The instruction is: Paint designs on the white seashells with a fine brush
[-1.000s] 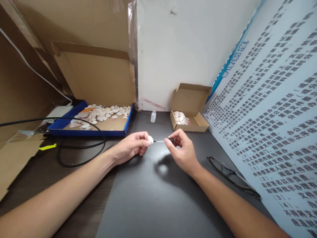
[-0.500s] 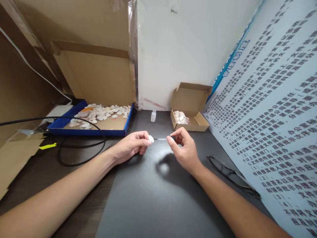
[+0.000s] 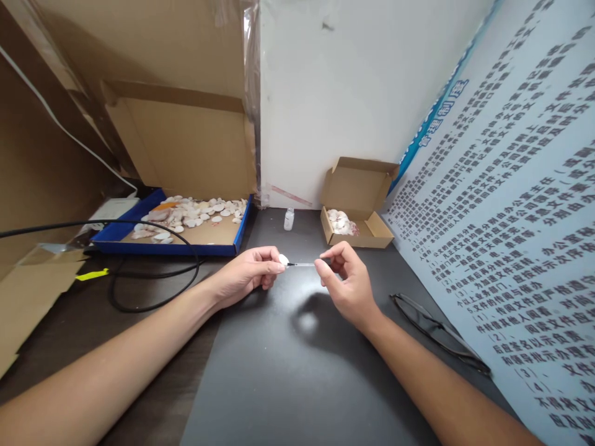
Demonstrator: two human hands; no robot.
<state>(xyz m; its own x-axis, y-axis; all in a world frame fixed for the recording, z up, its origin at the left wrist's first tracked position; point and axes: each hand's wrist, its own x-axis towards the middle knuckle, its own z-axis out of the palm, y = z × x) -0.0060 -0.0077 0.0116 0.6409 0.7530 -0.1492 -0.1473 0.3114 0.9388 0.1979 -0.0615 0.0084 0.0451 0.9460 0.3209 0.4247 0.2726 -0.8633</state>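
Observation:
Between the thumb and fingers of my left hand (image 3: pixel 251 271) is a small white seashell (image 3: pixel 283 259), its rounded edge showing past the fingertips. My right hand (image 3: pixel 346 282) is closed in a pinch on a thin, clear-handled stick with a dark tip, which looks like a fine brush (image 3: pixel 304 264). The brush lies nearly level, its dark tip at the shell's right edge; whether they touch I cannot tell. Both hands are held above the dark grey mat (image 3: pixel 279 371). Beyond them stands a small clear bottle (image 3: pixel 289 219) with a pale label.
A blue-rimmed tray (image 3: pixel 167 249) of loose shells stands back left, with black cable (image 3: pixel 158 274) looping before it. An open cardboard box (image 3: pixel 360 240) holding shells is back right. Glasses (image 3: pixel 441 334) lie right of my right hand, beside a printed poster (image 3: pixel 511 217).
The brush tip has shifted slightly down along the shell's right edge, and the shell is tilted a little differently. Both hands keep their grips.

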